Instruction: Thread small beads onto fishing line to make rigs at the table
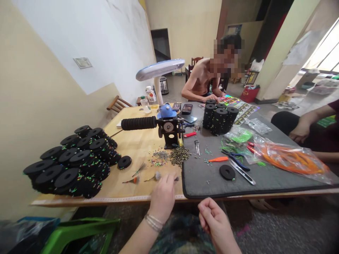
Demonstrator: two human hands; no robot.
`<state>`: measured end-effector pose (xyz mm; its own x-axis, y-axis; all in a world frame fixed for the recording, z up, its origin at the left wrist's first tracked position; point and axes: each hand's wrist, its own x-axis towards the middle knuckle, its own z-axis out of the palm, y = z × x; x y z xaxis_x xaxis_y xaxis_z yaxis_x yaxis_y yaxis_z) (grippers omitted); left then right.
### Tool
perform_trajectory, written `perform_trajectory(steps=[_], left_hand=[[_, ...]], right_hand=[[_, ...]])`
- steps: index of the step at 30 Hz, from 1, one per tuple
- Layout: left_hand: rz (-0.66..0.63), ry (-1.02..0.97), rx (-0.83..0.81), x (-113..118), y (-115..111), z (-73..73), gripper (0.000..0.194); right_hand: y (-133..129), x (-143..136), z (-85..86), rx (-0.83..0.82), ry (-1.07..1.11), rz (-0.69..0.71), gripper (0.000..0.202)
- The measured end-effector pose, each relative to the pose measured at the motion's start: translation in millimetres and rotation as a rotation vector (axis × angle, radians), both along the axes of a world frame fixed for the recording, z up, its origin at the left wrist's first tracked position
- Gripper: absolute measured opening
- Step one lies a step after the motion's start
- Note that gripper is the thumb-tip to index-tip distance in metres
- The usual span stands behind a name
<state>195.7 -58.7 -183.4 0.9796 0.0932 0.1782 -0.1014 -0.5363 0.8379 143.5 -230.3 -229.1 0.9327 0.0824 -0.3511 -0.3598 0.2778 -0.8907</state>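
My left hand (164, 194), with bracelets at the wrist, rests near the table's front edge with its fingers bent together. A small dark piece (176, 179) shows by its fingertips; whether they grip it is hidden. Close by lie small tufted bundles, one with an orange band (135, 180) and another pale-tipped (157, 175). Just beyond are colored beads (157, 162), small grey metal pieces (160, 155) and a heap of black-and-gold beads (179, 156). Below the edge of the dark mat (196, 187), my right hand (213, 218) is closed in a pinch; its contents are too small to see.
Stacked black foam spools (66, 158) stand left, more (221, 116) at the back. A clamp-like device with a black foam handle (139, 123) stands mid-table below a lamp (160, 68). Scissors (242, 172) and bagged orange tubing (291, 157) lie right. Two people sit nearby.
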Motion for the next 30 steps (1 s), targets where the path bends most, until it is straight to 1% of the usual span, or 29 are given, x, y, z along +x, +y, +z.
perform_trajectory(steps=[3,5,6,8,11,13,15,20,27,30], left_hand=[[-0.072,0.077,-0.162,-25,2,-1.2,0.013],[-0.091,0.203,-0.29,-42,1,-8.7,0.004],[-0.088,0.28,-0.373,-50,0,-14.4,0.005],[-0.07,0.42,-0.533,-64,-3,-27.7,0.016],[-0.04,0.54,-0.682,-76,-7,-44.6,0.027],[-0.038,0.548,-0.709,-79,-9,-50.2,0.029],[-0.039,0.527,-0.71,-79,-9,-51.9,0.03],[-0.051,0.505,-0.696,-78,-11,-51.5,0.029],[-0.106,0.498,-0.635,-79,-16,-50.7,0.025],[-0.098,0.512,-0.675,-79,-18,-49.2,0.028]], right_hand=[[1,-2,-0.5,-0.011,-0.011,0.039,0.052],[2,-4,-0.2,-0.018,-0.013,0.072,0.052],[4,-5,0.2,-0.022,-0.009,0.089,0.051],[7,-6,1.1,-0.034,-0.001,0.13,0.051],[12,-8,0.1,-0.065,-0.006,0.191,0.051],[16,-9,-2.9,-0.076,-0.018,0.23,0.05],[18,-9,-6.5,-0.082,-0.026,0.25,0.05],[20,-10,-11.7,-0.146,-0.08,0.253,0.047],[18,-11,-15.0,-0.233,-0.14,0.261,0.041],[18,-11,-15.9,-0.24,-0.149,0.264,0.041]])
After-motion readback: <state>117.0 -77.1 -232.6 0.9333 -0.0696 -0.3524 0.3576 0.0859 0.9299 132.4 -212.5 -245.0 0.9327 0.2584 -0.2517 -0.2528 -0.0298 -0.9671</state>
